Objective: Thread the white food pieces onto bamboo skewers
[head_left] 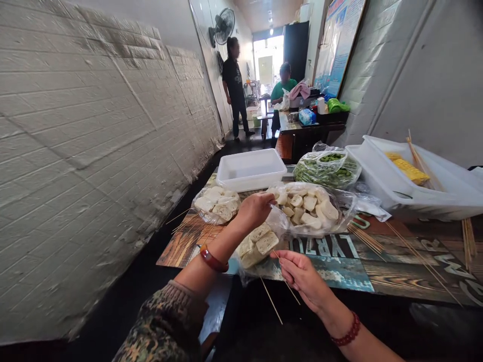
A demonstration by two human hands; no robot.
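My right hand [302, 276] pinches a thin bamboo skewer [290, 287] in front of the nearest bag. That clear bag holds porous beige blocks [267, 242] that look like frozen tofu. My left hand [256, 208] reaches over the blocks, its fingers closed at the edge of a bag of pale cut pieces [309, 203]. What those fingertips grip is hidden. Another skewer [271, 301] sticks out past the table's front edge. To the left of my left hand lies a third bag with pale spongy slices [219, 203].
A white plastic tub [251, 168] stands at the back, beside a bag of green vegetables [328, 168]. Stacked white tubs [415, 196] at right hold yellow pieces [409, 168] and skewers. Loose skewers [366, 239] lie on the table [392, 279]. Two people are farther back; a wall runs along the left.
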